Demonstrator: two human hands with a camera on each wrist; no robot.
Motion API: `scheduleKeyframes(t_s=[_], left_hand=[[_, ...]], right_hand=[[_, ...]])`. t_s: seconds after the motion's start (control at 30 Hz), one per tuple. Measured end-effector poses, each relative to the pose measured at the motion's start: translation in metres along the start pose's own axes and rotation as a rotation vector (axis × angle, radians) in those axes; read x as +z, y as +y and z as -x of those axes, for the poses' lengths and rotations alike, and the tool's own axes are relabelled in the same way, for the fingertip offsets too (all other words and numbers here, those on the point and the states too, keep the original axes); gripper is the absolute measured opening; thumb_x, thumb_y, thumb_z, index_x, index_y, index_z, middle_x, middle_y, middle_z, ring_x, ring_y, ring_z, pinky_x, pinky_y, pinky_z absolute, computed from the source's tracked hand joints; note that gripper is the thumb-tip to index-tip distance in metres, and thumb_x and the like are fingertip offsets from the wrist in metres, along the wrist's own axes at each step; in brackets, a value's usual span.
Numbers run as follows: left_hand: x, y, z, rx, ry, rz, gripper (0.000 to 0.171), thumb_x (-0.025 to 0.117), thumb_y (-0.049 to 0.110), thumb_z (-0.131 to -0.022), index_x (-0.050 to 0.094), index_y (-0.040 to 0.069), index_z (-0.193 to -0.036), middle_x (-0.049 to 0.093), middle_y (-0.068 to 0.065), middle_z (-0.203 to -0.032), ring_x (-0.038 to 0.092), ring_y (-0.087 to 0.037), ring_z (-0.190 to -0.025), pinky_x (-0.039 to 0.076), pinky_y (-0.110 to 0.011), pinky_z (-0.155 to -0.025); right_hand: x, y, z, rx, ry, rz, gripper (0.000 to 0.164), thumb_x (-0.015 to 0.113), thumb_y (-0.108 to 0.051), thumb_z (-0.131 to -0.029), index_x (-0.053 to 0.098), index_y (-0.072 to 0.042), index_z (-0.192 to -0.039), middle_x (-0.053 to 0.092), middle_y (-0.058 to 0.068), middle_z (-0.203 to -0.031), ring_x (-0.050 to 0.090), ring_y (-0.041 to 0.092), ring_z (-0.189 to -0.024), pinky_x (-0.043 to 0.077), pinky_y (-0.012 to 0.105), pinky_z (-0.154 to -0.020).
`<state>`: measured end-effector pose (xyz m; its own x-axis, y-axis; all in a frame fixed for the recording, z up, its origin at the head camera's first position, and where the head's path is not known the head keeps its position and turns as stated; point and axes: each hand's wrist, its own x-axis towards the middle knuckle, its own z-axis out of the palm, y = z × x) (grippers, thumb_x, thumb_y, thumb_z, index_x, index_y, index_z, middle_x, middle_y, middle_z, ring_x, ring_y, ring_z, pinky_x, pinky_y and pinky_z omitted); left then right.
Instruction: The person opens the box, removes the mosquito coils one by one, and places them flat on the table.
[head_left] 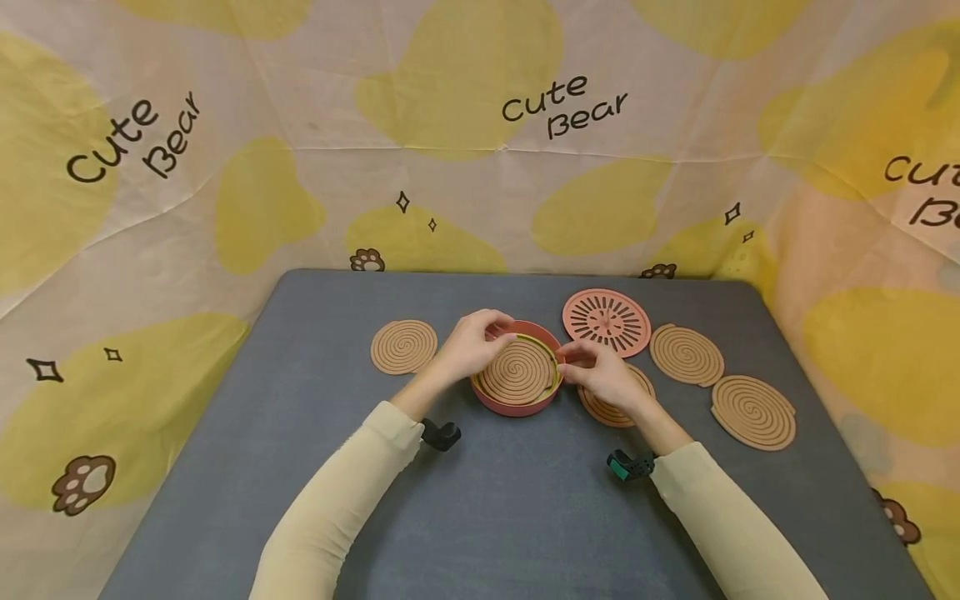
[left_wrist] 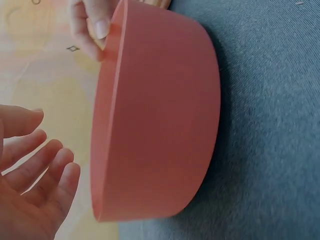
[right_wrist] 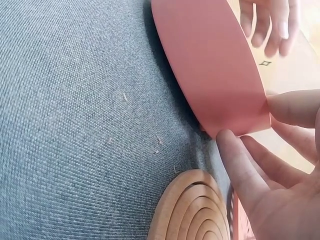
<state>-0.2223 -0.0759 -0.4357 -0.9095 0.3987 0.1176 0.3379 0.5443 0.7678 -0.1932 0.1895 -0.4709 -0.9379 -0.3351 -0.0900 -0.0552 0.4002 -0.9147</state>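
Observation:
A tan mosquito coil (head_left: pixel 517 372) lies inside a round pink tin (head_left: pixel 517 411), with a yellow-green ring (head_left: pixel 557 383) around its edge. My left hand (head_left: pixel 475 342) hovers over the tin's left side; in the left wrist view the fingers (left_wrist: pixel 62 172) are spread loosely, apart from the tin wall (left_wrist: pixel 165 115). At the tin's right rim, my right hand (head_left: pixel 600 375) holds the wall, with one digit over the rim and other fingertips (right_wrist: pixel 226 137) against the outside. Under that hand, another coil (head_left: pixel 611 408) is partly hidden.
A slotted pink lid (head_left: pixel 607 322) lies behind my right hand. To its right are two more coils, one nearer the lid (head_left: pixel 687 355) and one farther right (head_left: pixel 753 412). Another coil (head_left: pixel 404 347) lies left of the tin on the grey table (head_left: pixel 510 517). Printed cloth (head_left: pixel 465 92) hangs behind.

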Motion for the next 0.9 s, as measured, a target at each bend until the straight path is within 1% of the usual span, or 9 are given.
scheduleKeyframes(t_s=[0.17, 0.4, 0.53, 0.67, 0.9], left_hand=[[0.011, -0.001, -0.007, 0.010, -0.018, -0.037, 0.027, 0.066, 0.016, -0.100, 0.070, 0.004, -0.124, 0.067, -0.011, -0.119, 0.063, -0.023, -0.105, 0.053, -0.038, -0.093], [0.021, -0.004, -0.008, -0.021, -0.016, -0.062, 0.028, 0.068, 0.016, -0.099, 0.070, 0.003, -0.123, 0.067, -0.014, -0.121, 0.064, -0.026, -0.107, 0.054, -0.041, -0.093], [0.026, -0.008, -0.009, -0.036, -0.028, -0.102, 0.030, 0.069, 0.018, -0.099, 0.069, 0.003, -0.125, 0.066, -0.014, -0.119, 0.064, -0.026, -0.107, 0.053, -0.041, -0.092], [0.032, -0.010, -0.011, -0.030, -0.041, -0.135, 0.031, 0.068, 0.019, -0.099, 0.068, 0.002, -0.125, 0.066, -0.013, -0.118, 0.062, -0.026, -0.109, 0.051, -0.042, -0.094], [0.039, -0.010, -0.014, -0.034, -0.057, -0.217, 0.032, 0.068, 0.019, -0.098, 0.068, 0.003, -0.126, 0.065, -0.013, -0.120, 0.061, -0.027, -0.114, 0.049, -0.043, -0.099]], right_hand=[[0.000, 0.002, -0.001, -0.009, 0.008, 0.000, 0.037, 0.069, -0.019, -0.099, 0.063, 0.001, -0.130, 0.067, 0.019, -0.121, 0.065, 0.029, -0.103, 0.058, 0.042, -0.083], [0.003, 0.004, -0.001, -0.031, 0.002, -0.004, 0.036, 0.069, -0.017, -0.099, 0.063, 0.002, -0.130, 0.067, 0.017, -0.119, 0.066, 0.026, -0.103, 0.058, 0.034, -0.080], [0.003, 0.003, -0.001, -0.020, 0.009, 0.002, 0.036, 0.069, -0.017, -0.099, 0.063, 0.002, -0.130, 0.067, 0.018, -0.120, 0.066, 0.027, -0.103, 0.058, 0.035, -0.081], [0.002, 0.003, 0.000, -0.021, 0.009, -0.001, 0.037, 0.069, -0.017, -0.099, 0.063, 0.003, -0.130, 0.067, 0.020, -0.120, 0.065, 0.029, -0.105, 0.058, 0.038, -0.083], [0.000, 0.003, 0.002, -0.021, 0.014, -0.005, 0.036, 0.069, -0.016, -0.099, 0.064, 0.001, -0.130, 0.068, 0.017, -0.118, 0.066, 0.025, -0.102, 0.057, 0.033, -0.079]])
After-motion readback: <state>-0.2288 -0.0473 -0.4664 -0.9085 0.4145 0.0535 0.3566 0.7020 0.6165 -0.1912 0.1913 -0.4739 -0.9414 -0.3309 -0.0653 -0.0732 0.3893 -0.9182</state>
